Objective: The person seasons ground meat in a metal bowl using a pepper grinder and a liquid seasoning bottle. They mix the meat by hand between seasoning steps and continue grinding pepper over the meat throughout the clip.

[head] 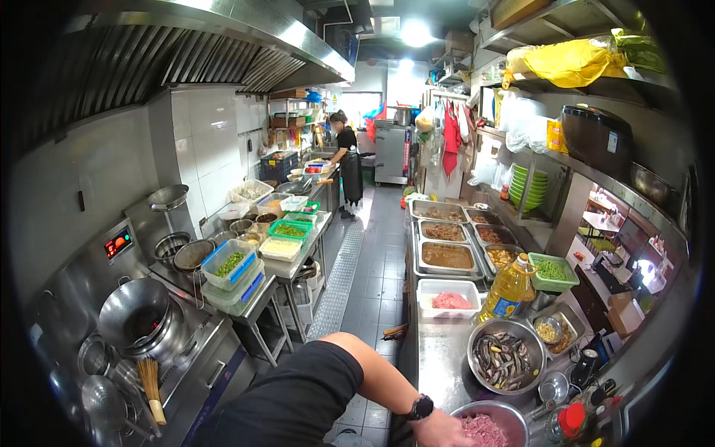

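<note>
My left hand (442, 430) reaches over the near rim of a metal bowl (525, 426) at the bottom edge; its fingers are at the shredded pink meat (485, 431) and partly hidden. A dark watch is on that wrist. My right hand is out of view. Beyond the bowl stands a larger steel basin (485, 382) of small dark fish (503, 360). A white plastic tub (423, 302) with minced meat (451, 300) sits further back, beside a large bottle of yellow oil (505, 288).
Steel trays of cooked food (447, 257) line the counter, with green beans in a basket (550, 268) to their right. A red-lidded jar (571, 420) stands near the bowl. Across the aisle are a wok (139, 315) and tubs of chopped vegetables (229, 265). Another person (349, 162) works far back.
</note>
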{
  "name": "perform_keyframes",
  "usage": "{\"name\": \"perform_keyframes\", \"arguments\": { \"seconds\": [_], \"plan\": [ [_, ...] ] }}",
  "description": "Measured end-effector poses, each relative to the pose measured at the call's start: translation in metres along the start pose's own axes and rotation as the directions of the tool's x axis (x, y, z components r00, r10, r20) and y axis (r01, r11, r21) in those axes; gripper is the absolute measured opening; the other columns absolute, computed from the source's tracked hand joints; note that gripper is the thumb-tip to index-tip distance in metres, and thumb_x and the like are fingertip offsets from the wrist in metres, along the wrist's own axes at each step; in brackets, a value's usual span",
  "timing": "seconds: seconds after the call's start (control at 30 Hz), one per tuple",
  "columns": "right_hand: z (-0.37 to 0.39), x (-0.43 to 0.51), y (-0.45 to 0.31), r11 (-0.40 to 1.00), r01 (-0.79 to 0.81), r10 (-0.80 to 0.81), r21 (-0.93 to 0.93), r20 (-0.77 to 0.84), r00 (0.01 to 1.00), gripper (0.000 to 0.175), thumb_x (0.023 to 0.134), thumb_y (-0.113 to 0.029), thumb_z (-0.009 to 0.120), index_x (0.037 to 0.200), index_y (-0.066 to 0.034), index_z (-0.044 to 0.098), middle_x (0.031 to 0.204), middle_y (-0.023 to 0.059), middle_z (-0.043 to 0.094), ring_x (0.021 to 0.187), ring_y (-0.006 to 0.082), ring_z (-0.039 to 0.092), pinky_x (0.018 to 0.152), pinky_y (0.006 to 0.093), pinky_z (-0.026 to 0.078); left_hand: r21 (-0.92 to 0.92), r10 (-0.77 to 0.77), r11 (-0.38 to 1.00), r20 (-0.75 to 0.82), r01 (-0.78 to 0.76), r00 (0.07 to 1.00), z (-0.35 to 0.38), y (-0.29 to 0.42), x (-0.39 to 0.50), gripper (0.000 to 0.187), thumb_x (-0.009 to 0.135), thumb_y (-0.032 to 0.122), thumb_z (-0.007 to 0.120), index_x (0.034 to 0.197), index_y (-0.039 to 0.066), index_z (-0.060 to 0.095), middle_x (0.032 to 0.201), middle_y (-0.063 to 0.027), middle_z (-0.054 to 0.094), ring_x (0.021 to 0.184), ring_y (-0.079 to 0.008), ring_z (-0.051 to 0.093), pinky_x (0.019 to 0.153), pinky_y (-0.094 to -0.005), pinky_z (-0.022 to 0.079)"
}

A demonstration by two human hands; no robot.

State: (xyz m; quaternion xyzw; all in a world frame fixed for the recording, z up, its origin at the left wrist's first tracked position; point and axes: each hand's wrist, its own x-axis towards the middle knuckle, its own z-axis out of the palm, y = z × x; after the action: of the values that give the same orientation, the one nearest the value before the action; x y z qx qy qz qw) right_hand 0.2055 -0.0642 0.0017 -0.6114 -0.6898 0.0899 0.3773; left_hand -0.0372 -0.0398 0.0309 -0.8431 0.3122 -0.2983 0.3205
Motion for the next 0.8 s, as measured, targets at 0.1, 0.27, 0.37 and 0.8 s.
{"name": "perform_keyframes", "arguments": {
  "seconds": [0.1,0.27,0.37,0.8],
  "plan": [
    [-0.005,-0.005,0.004,1.0,-0.023,0.023,-0.008,-0.007,1.0,0.033,0.095,-0.033,0.055,0.104,-0.0019,0.064,0.098,0.0155,0.067,0.09,0.03,0.066,0.077,0.0417,0.053,-0.447,-0.856,0.201,0.352,0.872,0.378,-0.014,-0.009,0.017,0.04,0.098,0.04,0.059,0.108,0.002,0.051,0.097,-0.0201,0.063,0.085,-0.0318,0.063,0.071,-0.0459,0.052],
    [0.0,0.001,0.0,1.0,0.001,-0.001,0.001,-0.006,1.0,0.035,0.097,-0.035,0.053,0.104,-0.002,0.063,0.097,0.015,0.067,0.089,0.0296,0.066,0.076,0.0414,0.053,-0.593,-0.839,-0.525,0.481,0.611,-0.255,0.062,-0.008,0.002,0.045,0.097,0.04,0.062,0.114,0.001,0.046,0.097,-0.0215,0.06,0.085,-0.0389,0.065,0.072,-0.0489,0.053],
    [-0.001,-0.004,0.003,0.999,-0.031,0.031,-0.011,0.004,1.0,0.036,0.097,-0.036,0.052,0.104,-0.0021,0.063,0.096,0.0147,0.067,0.089,0.0294,0.066,0.076,0.0412,0.053,-0.443,-0.904,-0.055,0.403,0.895,0.144,0.082,0.035,-0.007,0.044,0.099,0.041,0.06,0.113,0.002,0.046,0.095,-0.0209,0.062,0.08,-0.0411,0.064,0.072,-0.0486,0.052],
    [0.009,0.004,0.007,0.996,0.005,0.001,0.094,-0.067,0.998,0.041,0.1,-0.041,0.048,0.105,-0.0026,0.062,0.094,0.0136,0.067,0.087,0.0283,0.066,0.074,0.0404,0.053,-0.563,-0.671,-0.741,0.623,0.366,-0.401,0.084,0.003,-0.01,0.036,0.098,0.042,0.06,0.1,0.006,0.058,0.095,-0.0107,0.06,0.082,-0.0264,0.063,0.071,-0.0443,0.054]
  ]
}}
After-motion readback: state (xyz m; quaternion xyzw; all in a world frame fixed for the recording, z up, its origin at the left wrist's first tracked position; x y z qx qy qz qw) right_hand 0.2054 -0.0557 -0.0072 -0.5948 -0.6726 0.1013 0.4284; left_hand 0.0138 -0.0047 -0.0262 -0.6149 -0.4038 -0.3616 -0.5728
